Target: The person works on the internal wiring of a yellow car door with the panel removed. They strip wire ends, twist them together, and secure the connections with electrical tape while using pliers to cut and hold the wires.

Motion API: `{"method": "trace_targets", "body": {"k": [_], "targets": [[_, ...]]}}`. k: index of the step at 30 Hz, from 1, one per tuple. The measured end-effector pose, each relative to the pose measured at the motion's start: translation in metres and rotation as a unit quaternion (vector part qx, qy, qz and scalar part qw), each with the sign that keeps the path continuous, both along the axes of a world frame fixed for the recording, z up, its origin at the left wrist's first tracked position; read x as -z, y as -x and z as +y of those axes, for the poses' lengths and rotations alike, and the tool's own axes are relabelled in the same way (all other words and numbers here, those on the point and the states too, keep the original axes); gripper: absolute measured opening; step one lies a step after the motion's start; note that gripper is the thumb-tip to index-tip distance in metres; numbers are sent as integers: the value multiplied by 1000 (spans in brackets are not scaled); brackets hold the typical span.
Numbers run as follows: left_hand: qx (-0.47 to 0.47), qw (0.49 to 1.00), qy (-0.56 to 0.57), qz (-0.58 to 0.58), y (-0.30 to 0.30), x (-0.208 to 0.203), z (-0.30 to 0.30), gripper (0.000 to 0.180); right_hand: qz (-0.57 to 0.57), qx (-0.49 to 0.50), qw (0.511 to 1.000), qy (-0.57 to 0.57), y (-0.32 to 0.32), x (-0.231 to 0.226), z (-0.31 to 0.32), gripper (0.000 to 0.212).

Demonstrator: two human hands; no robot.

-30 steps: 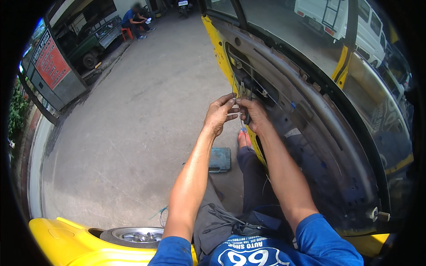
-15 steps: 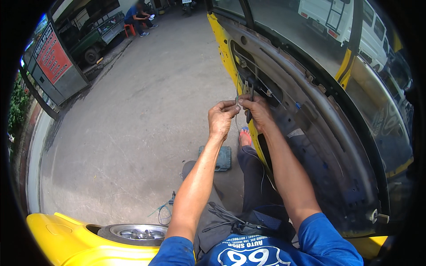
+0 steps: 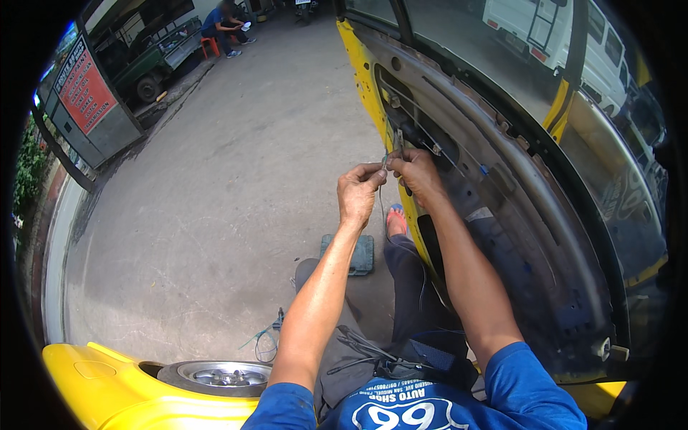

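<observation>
My left hand point(image 3: 360, 192) and my right hand point(image 3: 417, 175) meet at the edge of a yellow car door point(image 3: 370, 93) that stands open. Fingertips of both hands pinch a thin wire point(image 3: 381, 197), which hangs down below them toward my leg. The exact spot between the fingertips is too small to make out. Just past my right fingers, a narrow metal piece point(image 3: 400, 137) shows against the door. The door's inner side is stripped of its trim, leaving a dark inner panel point(image 3: 502, 236) with holes and rods bare.
A dark green case point(image 3: 362, 256) lies on the concrete by my legs. Loose wires point(image 3: 266, 344) sit near the car wheel point(image 3: 222, 374) and yellow fender point(image 3: 136, 390). Farther off are a red sign board point(image 3: 84, 89), a green truck point(image 3: 154, 64) and a seated person point(image 3: 226, 30).
The dark, slim tool upright by my right hand has mostly gone from sight. My right fingers have turned slightly; both hands stay nearly in place at the wire.
</observation>
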State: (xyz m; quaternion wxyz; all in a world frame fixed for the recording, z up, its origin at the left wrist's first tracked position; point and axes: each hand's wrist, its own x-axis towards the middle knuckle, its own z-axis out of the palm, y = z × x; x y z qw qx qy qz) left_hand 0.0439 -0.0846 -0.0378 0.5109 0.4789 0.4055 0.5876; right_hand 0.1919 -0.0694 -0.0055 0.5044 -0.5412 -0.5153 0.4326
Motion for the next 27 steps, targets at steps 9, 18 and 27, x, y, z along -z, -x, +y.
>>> {"method": "trace_targets", "body": {"k": [9, 18, 27], "targets": [[12, 999, -20, 22, 0, 1, 1, 22, -21, 11, 1000, -14, -3, -10, -7, 19], [-9, 1000, -3, 9, -5, 8, 0, 25, 21, -48, 998, 36, -9, -10, 8, 14], [-38, 997, -23, 67, -5, 0, -3, 22, 24, -98, 995, 22, -13, -10, 4, 13]]}}
